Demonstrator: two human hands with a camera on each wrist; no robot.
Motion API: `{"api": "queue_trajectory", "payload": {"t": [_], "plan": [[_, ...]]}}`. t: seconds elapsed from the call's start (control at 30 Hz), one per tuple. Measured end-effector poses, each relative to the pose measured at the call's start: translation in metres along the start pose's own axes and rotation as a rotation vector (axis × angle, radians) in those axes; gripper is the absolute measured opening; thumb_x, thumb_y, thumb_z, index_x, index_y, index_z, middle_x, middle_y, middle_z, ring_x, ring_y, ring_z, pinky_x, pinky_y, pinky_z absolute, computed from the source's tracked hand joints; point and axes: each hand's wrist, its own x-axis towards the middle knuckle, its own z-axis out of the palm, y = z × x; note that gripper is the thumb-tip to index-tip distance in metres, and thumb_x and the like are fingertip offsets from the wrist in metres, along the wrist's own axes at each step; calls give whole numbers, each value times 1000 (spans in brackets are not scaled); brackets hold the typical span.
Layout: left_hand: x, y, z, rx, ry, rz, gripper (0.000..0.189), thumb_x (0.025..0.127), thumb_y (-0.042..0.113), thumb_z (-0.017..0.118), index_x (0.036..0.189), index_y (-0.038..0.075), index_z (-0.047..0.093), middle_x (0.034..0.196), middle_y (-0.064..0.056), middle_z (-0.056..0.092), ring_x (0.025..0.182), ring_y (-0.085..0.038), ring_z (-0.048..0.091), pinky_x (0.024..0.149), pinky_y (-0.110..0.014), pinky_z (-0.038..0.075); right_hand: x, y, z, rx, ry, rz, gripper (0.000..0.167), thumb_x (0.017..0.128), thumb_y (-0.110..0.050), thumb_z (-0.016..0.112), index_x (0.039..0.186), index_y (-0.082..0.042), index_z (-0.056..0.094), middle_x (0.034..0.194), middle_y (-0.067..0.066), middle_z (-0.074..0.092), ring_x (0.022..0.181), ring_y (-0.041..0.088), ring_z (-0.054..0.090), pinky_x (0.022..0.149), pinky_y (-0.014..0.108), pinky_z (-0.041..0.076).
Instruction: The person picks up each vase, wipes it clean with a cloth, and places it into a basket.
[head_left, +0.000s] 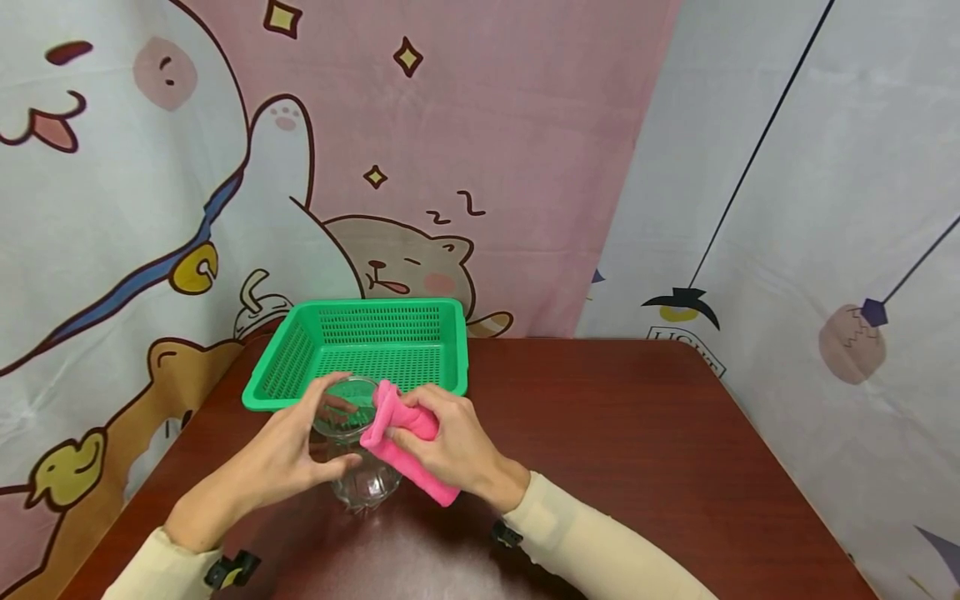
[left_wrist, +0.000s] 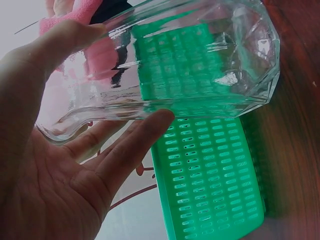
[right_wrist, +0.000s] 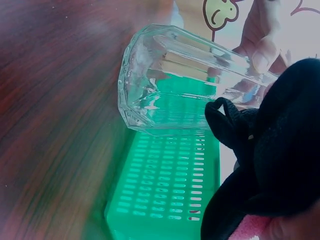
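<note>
A clear glass jar (head_left: 367,479) with faceted sides stands out in front of the green basket, its wide mouth upward. My left hand (head_left: 296,437) holds it near the top, the thumb on one side and the fingers on the other. At the jar's rim, my right hand (head_left: 453,442) grips a folded pink cloth (head_left: 420,471); its edge overlaps the mouth in the head view. Through the glass (left_wrist: 200,65) in the left wrist view, the basket shows green. Black fabric (right_wrist: 280,140) beside the pink covers much of the right wrist view and hides most of that hand.
A green perforated plastic basket (head_left: 456,358) sits behind the jar at the table's back left. The dark red-brown tabletop (head_left: 615,450) extends to the right. Cartoon-printed cloth (head_left: 517,125) hangs along the back and sides. A small black camera (head_left: 232,569) is on the left wrist.
</note>
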Motion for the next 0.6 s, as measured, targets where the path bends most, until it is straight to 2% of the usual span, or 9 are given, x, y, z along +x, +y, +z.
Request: {"api": "queue_trajectory", "payload": {"t": [0.47, 0.6], "plan": [[-1, 1, -1, 3, -1, -5, 110, 88, 22, 105, 173, 15, 35, 134, -10, 82, 110, -20, 84, 88, -30, 72, -3, 2, 3, 3, -1, -28, 23, 98, -20, 95, 114, -11, 80, 106, 4, 81, 92, 9, 68, 75, 15, 55], [0, 1, -1, 3, -2, -3, 110, 89, 22, 105, 173, 15, 35, 133, -10, 82, 110, -21, 85, 88, -30, 72, -5, 6, 6, -45, -38, -52, 24, 98, -18, 95, 115, -9, 80, 111, 5, 82, 96, 11, 71, 79, 14, 56]]}}
